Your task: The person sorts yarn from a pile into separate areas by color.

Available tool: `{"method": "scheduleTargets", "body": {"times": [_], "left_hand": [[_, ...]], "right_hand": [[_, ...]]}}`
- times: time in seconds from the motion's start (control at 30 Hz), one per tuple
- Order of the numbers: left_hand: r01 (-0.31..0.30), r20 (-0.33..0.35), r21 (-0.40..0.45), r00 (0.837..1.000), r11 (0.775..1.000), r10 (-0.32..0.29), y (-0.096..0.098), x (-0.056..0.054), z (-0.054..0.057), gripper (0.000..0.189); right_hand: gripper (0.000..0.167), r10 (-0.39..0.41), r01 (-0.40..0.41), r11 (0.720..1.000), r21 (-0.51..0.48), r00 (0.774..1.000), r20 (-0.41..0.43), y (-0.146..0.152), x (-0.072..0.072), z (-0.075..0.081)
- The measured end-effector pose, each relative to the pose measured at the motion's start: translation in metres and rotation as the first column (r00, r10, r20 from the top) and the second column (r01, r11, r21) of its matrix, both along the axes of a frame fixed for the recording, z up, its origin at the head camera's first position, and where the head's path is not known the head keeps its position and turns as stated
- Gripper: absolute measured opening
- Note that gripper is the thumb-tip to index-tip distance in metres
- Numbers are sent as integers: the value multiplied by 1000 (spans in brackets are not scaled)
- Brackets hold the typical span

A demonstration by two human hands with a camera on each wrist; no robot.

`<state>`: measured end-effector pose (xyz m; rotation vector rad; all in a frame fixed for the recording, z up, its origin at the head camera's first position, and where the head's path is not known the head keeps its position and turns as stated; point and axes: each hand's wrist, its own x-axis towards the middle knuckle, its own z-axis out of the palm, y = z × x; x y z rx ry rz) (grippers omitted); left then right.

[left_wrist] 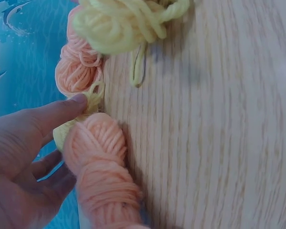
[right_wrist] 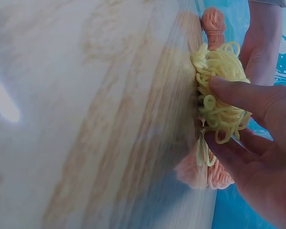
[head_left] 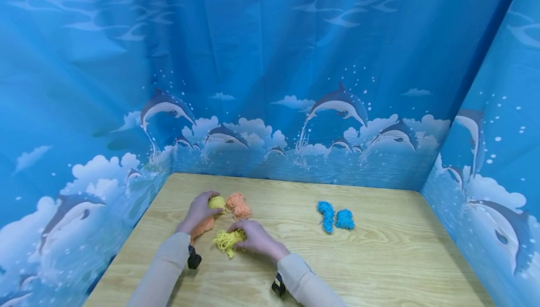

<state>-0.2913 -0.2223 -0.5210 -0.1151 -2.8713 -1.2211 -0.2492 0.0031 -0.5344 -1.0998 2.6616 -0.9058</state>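
Note:
With thumb and fingers, my left hand [head_left: 199, 212] grips a pale yellow yarn bundle [head_left: 217, 202] at the table's far left. In the left wrist view, a peach yarn skein [left_wrist: 105, 176] in front partly hides that yellow bundle. Another peach yarn bundle [head_left: 238, 205] lies just right of the left fingertips. Nearer the front, my right hand [head_left: 258, 239] holds a loose, loopy yellow yarn bundle [head_left: 228, 240]. Its thumb lies over the strands and its fingers curl beneath, as the right wrist view shows [right_wrist: 224, 90].
Two bright blue yarn bundles, one long [head_left: 326, 216] and one short [head_left: 345, 219], lie on the right half of the wooden table [head_left: 379, 260]. A blue curtain printed with dolphins [head_left: 261, 63] stands behind the table and along its sides.

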Motion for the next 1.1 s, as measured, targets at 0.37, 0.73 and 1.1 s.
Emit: {"method": "scheduleTargets", "body": {"times": [0.37,0.73,1.1], "left_hand": [[-3,-4,-21,1000,1000,3,0,1,-1,54],[-14,5,1,1000,1000,14,0,1,-2,55],[6,7,-16,1000,1000,-6,0,0,-2,54]], "right_hand": [[36,-25,24,999,-27,1000,-10,1,1,-1],[38,-67,68,991,-117,998,12,12,0,7],[40,-197,208,938,-276,978,65,43,-11,21]]}}
